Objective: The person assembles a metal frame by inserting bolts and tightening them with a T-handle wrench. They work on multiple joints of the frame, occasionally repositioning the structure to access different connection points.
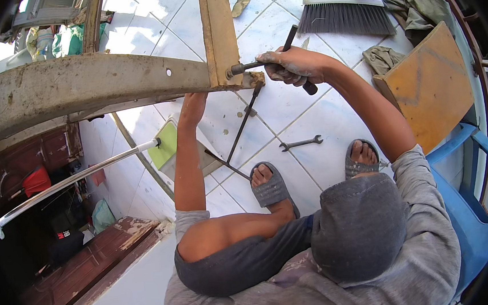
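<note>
My right hand (296,66) is closed around the crossbar of a T-handle socket wrench (251,66). The wrench's socket end meets the joint where an upright wooden post (220,28) crosses a long worn, curved beam (106,74). My left hand (195,103) reaches up under the beam near that joint; its fingers are hidden behind it. A second T-shaped wrench (245,121) slants from the beam's end down toward my left foot, its crossbar low by the sandal. On the tiles between my feet lies an open-ended spanner (301,143).
A broom head (345,17) and crumpled cloth (416,7) lie at the far right. Nearer are a wooden board (431,86) and a blue plastic chair (466,204). At left, a green dustpan (165,144) and a metal pole (80,185) stand before a dark opening.
</note>
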The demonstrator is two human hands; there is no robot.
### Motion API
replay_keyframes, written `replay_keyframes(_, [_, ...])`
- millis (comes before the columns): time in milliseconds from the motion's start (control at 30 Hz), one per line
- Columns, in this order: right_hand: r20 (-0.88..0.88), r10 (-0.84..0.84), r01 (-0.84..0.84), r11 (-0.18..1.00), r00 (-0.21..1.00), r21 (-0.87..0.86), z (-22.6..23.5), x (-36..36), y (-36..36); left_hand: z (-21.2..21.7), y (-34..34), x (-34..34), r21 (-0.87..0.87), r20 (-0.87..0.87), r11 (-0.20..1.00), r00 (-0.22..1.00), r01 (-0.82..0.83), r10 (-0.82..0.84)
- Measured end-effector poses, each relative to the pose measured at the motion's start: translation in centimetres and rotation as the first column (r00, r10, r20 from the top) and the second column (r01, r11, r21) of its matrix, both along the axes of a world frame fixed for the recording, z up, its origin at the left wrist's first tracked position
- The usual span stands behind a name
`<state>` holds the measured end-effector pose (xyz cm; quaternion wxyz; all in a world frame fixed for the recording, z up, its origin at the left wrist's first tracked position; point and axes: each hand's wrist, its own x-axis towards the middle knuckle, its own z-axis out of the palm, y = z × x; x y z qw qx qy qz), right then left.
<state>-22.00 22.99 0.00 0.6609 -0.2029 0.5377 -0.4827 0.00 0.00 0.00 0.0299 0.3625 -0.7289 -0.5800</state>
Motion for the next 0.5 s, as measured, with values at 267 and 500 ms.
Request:
replay_keyframes(267, [0.073,0.072,-0.074,0.997,0.995,0.035,2.3,-0.3,0.5,1.7,1.4,-0.6,-0.463,-0.017,0.874,0.984,0.148,-0.175])
replay_keyframes(500, [0.176,0.149,-0.16,0.986,0.973,0.05,2.8,-1.7,0.3,-0.4,2.0,-1.0,-0.198,-0.024,0.975,0.994,0.103,-0.11])
